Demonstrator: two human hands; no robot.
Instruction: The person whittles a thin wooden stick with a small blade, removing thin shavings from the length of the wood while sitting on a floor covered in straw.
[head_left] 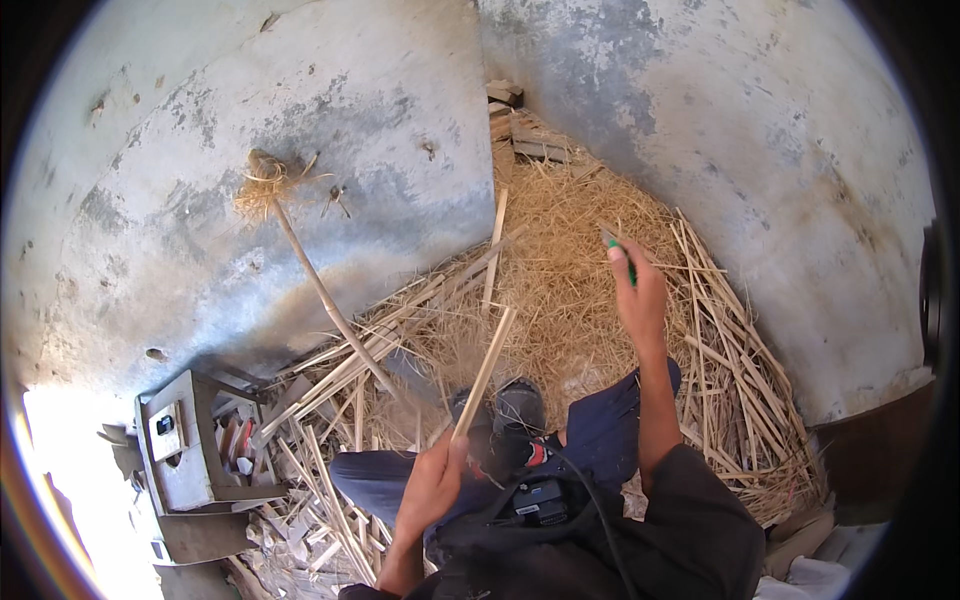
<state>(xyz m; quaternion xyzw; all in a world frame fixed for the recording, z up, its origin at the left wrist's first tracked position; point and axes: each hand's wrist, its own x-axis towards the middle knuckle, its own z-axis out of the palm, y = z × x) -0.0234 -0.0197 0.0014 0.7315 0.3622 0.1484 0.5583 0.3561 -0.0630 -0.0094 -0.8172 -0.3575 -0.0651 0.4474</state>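
Note:
My left hand (432, 485) is closed round the lower end of a pale split bamboo strip (487, 368), which slants up and away in front of my shoes. Off to the right and farther forward, my right hand (645, 300) grips a knife (614, 244) with a green handle. Its thin blade points up and left, over the shavings, apart from the strip. Most of the handle is hidden by my fingers. A thick pile of curly straw-coloured shavings (570, 235) spreads between the two walls.
Many split strips (735, 380) lie heaped along the right wall, with more strips (330, 395) at left. A pole (320, 290) with fibres at its top leans on the left wall. A worn wooden box (185, 490) stands lower left. Wood blocks (540, 145) fill the far corner.

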